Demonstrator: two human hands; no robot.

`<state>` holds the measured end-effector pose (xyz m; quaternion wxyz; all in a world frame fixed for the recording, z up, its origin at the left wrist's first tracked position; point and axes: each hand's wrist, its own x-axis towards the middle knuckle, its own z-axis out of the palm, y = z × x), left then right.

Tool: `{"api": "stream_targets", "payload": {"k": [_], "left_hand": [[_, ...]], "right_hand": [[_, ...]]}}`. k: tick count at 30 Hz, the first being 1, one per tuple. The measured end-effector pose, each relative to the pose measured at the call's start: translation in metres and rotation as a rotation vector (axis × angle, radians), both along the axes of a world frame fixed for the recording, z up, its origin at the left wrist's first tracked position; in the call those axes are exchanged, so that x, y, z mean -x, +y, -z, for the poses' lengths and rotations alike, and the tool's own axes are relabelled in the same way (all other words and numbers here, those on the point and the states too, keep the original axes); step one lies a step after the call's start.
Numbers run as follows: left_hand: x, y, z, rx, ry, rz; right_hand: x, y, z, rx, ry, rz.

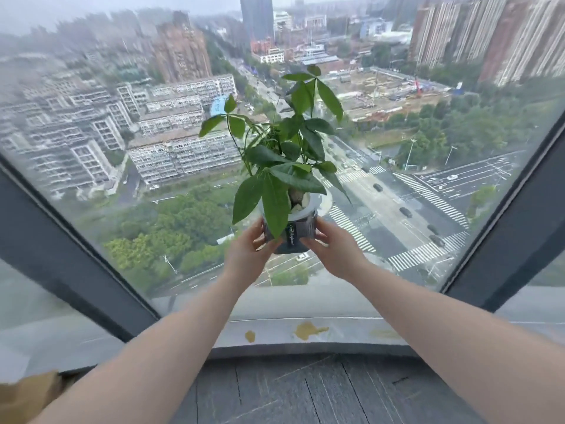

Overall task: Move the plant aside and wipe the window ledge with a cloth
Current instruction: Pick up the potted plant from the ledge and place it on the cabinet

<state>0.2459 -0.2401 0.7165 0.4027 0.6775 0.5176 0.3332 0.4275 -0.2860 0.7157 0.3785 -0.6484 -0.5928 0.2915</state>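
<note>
A green leafy plant (287, 148) grows in a small grey pot with a white rim (301, 229). The pot hangs in the air in front of the window glass, well above the ledge. My left hand (246, 255) grips the pot's left side and my right hand (334, 250) grips its right side. Below lies the pale grey window ledge (345, 332), with yellowish-brown stains (308, 330) near its middle. No cloth can be clearly made out.
Dark window frame posts slant up at the left (70, 258) and right (507, 249) of the big pane. A dark wood-grain surface (305, 393) lies below the ledge. A tan fabric-like thing (27, 396) shows at the bottom left corner.
</note>
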Motion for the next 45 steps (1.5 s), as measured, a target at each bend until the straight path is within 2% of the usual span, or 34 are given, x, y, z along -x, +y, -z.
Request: {"api": "stream_targets", "payload": {"k": [4, 10, 20, 25, 31, 36, 45], "left_hand": [[0.038, -0.058, -0.051, -0.102, 0.075, -0.155], [0.097, -0.165, -0.1, -0.122, 0.181, -0.378], [0.274, -0.404, -0.145, -0.158, 0.225, -0.856], [0.382, -0.574, -0.141, -0.146, 0.24, -1.057], [0.495, -0.817, -0.141, -0.096, 0.269, -1.34], [0.548, -1.001, -0.147, -0.074, 0.287, -1.544], [0.623, -1.246, -0.124, 0.01, 0.266, -1.982]], "right_hand": [[0.031, -0.027, -0.047, -0.048, -0.007, -0.16], [0.092, -0.09, -0.091, -0.076, -0.001, -0.398], [0.303, -0.246, -0.141, -0.121, -0.057, -0.863], [0.437, -0.385, -0.14, -0.172, -0.062, -1.1], [0.593, -0.596, -0.134, -0.162, 0.011, -1.381], [0.692, -0.765, -0.138, -0.188, 0.004, -1.609], [0.845, -1.013, -0.12, -0.152, -0.014, -2.016]]}}
